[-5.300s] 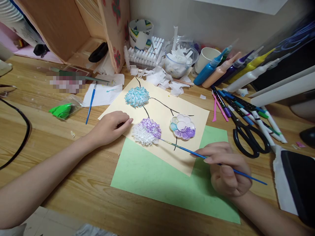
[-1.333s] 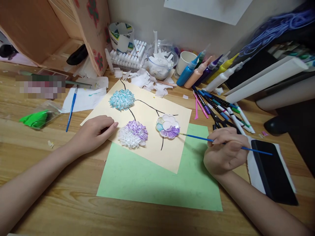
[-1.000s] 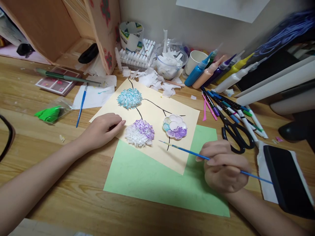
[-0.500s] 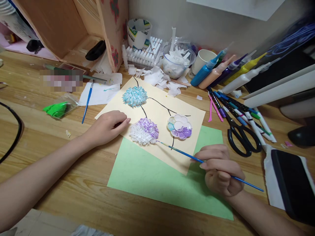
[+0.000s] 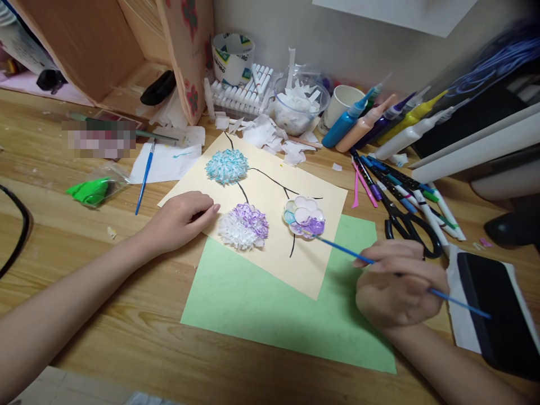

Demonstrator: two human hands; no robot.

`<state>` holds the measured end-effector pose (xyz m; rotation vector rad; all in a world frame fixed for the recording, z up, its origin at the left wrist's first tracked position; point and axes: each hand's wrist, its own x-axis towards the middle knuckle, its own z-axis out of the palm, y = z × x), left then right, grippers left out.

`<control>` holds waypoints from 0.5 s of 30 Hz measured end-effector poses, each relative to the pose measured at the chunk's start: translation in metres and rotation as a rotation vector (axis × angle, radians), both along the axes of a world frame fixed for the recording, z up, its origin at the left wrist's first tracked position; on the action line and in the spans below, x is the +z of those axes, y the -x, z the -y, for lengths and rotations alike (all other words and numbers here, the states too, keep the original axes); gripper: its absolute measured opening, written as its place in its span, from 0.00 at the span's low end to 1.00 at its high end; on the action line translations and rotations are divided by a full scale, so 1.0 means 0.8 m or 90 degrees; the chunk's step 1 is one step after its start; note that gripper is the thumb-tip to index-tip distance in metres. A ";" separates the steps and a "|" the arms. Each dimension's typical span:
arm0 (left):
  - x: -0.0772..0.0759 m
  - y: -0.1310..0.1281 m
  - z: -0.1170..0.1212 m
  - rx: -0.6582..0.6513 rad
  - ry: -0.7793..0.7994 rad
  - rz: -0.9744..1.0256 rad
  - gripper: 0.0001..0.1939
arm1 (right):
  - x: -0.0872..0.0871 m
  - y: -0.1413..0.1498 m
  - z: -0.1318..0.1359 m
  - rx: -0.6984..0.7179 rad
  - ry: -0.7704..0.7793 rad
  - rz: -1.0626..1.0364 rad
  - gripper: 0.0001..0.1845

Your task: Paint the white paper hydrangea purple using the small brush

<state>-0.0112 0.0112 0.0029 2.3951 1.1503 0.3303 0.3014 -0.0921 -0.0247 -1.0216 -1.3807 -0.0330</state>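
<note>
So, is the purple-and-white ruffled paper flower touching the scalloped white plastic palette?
Apart: the head view shows bare cream paper between flower and palette.

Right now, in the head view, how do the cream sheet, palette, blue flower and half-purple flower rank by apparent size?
1. Cream sheet, easily largest
2. Half-purple flower, slightly ahead
3. Palette and blue flower: too alike to rank

A strip of the table [image 5: 189, 360] lies open along the near side of the green sheet [image 5: 274, 315], room for a hand to slide through! Beyond the right hand [image 5: 403, 281], though, scissors [image 5: 399, 214] and pens [image 5: 431, 196] block the way, bottles [image 5: 361, 127] behind them.
</note>
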 end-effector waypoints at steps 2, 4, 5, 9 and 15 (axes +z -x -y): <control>0.000 0.001 0.000 0.000 0.003 0.001 0.17 | 0.003 -0.001 -0.014 -0.049 -0.105 -0.011 0.18; -0.001 0.001 0.000 -0.001 0.005 0.002 0.18 | 0.005 -0.003 -0.022 -0.076 -0.131 -0.017 0.17; -0.001 0.002 0.000 -0.001 0.006 0.002 0.18 | 0.005 -0.004 -0.024 -0.077 -0.116 -0.008 0.18; -0.001 0.001 -0.001 -0.002 0.003 0.000 0.18 | 0.004 -0.006 -0.020 -0.059 -0.057 0.027 0.19; -0.001 0.001 0.000 0.005 0.011 -0.004 0.18 | 0.004 -0.003 -0.022 -0.083 -0.088 0.017 0.19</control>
